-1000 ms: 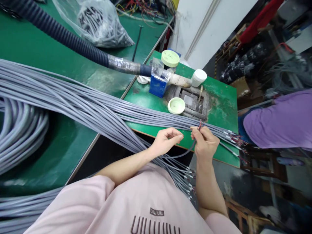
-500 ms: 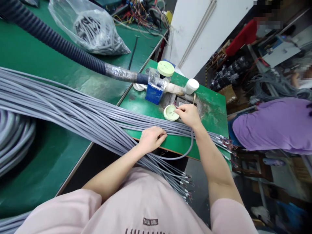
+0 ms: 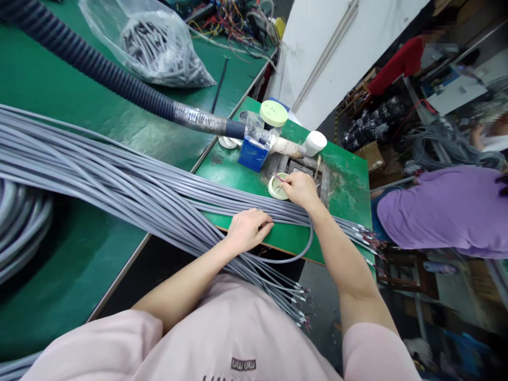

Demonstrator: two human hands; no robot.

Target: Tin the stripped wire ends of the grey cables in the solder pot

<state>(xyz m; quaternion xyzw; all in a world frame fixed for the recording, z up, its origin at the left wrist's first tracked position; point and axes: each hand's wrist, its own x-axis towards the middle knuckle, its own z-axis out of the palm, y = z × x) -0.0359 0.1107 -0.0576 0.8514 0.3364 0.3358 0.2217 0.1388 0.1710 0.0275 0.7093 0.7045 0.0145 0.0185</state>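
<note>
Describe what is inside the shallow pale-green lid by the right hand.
Thin wires pinched in the right hand extend over the pale-green lid; whether they touch it is unclear. The fingers cover its right part, so anything there is hidden.

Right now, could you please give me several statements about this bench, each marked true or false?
1. The right hand holds wire ends over the pale green dish. True.
2. The left hand holds the white cup. False: the left hand is by the grey cables, apart from the white cup.
3. The dark hose leads to the blue box. True.
4. The clear bag holds red wires. False: the clear bag holds short, mostly grey pieces.
</note>
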